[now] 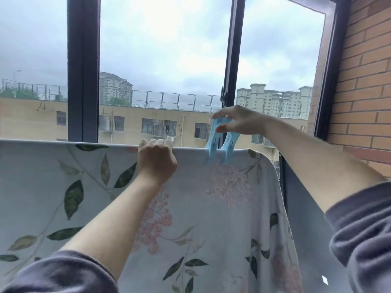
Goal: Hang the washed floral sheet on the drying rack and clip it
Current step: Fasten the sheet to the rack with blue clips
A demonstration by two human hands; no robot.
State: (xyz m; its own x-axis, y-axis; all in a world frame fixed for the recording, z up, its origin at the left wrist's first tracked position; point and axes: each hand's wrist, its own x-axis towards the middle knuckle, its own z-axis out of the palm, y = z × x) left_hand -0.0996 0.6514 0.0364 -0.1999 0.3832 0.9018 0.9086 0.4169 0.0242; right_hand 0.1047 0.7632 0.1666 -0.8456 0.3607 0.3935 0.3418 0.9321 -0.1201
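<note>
The floral sheet (pixel 190 208) hangs draped over a bar at the window, its top fold running level across the view and its right edge falling away near the brick wall (pixel 364 92). The left hand (pixel 156 159) has its fingers curled over the top fold, gripping the sheet there. Just beside it to the right, the right hand (pixel 239 121) pinches the upper ends of a big blue clip (pixel 221 144), whose lower ends straddle the sheet's top edge.

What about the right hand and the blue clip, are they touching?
Touching. The head view shows the right hand pinching the blue clip at its upper end, thumb on the near side, fingers over the top.
</note>
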